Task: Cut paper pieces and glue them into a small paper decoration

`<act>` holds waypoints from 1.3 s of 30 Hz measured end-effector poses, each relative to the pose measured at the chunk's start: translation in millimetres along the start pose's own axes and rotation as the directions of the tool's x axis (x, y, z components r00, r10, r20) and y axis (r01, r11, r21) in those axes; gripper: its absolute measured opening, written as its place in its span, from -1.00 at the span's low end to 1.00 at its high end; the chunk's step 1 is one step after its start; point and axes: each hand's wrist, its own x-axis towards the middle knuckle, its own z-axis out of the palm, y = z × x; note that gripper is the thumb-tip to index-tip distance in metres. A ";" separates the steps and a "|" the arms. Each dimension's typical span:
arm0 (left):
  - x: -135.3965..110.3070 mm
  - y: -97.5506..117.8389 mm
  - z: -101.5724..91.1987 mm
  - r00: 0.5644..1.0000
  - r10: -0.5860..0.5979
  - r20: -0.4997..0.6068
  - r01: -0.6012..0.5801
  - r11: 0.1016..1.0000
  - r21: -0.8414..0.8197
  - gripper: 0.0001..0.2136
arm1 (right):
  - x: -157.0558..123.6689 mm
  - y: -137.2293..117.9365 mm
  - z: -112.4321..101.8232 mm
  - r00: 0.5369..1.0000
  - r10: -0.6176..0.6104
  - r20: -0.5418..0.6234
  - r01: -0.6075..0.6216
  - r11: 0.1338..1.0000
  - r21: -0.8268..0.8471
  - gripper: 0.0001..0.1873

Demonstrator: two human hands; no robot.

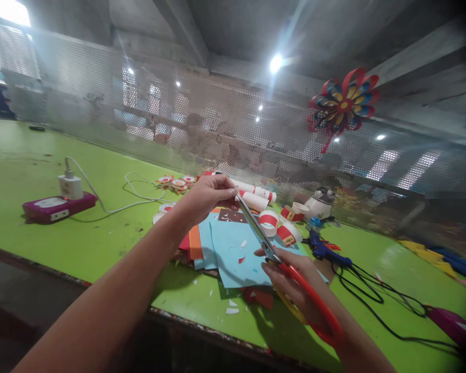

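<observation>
Red-and-yellow-handled scissors [261, 229] are gripped in the right hand [301, 267], above light-blue sheets [233, 241] on the green surface [112, 178]. Their blades point far and left, reaching the left hand [213, 194], which is closed in a pinch; whether it grips any small piece cannot be told. Red-and-white rings [289, 234] stand at the sheets' far right, near a blue glue gun [326, 250]; a purple power strip [48, 210] lies left.

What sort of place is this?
Probably a craft workshop or classroom: the right hand holds scissors over light-blue paper, a blue glue gun lies on the green table, and a colourful flower ornament hangs above.
</observation>
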 end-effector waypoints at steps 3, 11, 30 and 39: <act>0.3 -0.1 -0.3 1.000 -0.005 0.003 0.005 1.000 -0.012 -0.92 | -0.2 -0.1 -0.5 1.000 0.007 -0.003 -0.007 1.000 -0.005 -0.70; 0.8 -1.5 -1.1 1.000 -0.013 0.009 0.013 1.000 -0.014 -0.92 | 0.1 -0.7 -0.1 1.000 0.016 0.003 -0.016 1.000 0.018 -0.69; 0.7 2.0 1.3 0.989 -0.003 -0.146 0.009 0.999 0.039 -0.89 | 0.4 4.3 5.4 0.999 -0.008 0.048 0.009 1.000 -0.010 -0.71; 1.2 -2.2 1.1 0.992 0.054 -0.112 -0.051 0.998 0.036 -0.91 | 1.1 5.2 2.0 0.996 -0.065 0.054 0.064 0.998 0.016 -0.73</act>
